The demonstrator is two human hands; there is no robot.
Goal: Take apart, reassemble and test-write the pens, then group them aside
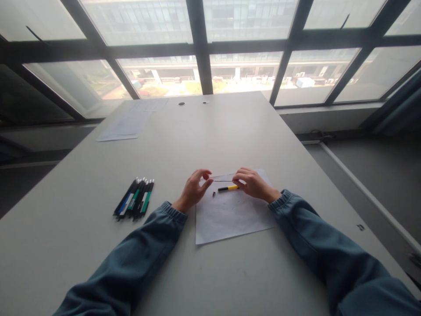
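Thin rod (pixel 223 181), long axis left-to-right

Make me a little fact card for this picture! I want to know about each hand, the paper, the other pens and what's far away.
Right hand: pinching one end of a thin dark rod
Left hand: fingertips at the rod's other end; grip unclear
White sheet: under a black-and-yellow pen part and a tiny dark piece
Pens: bunched left of the sheet
Far left: papers
Beyond table: windows
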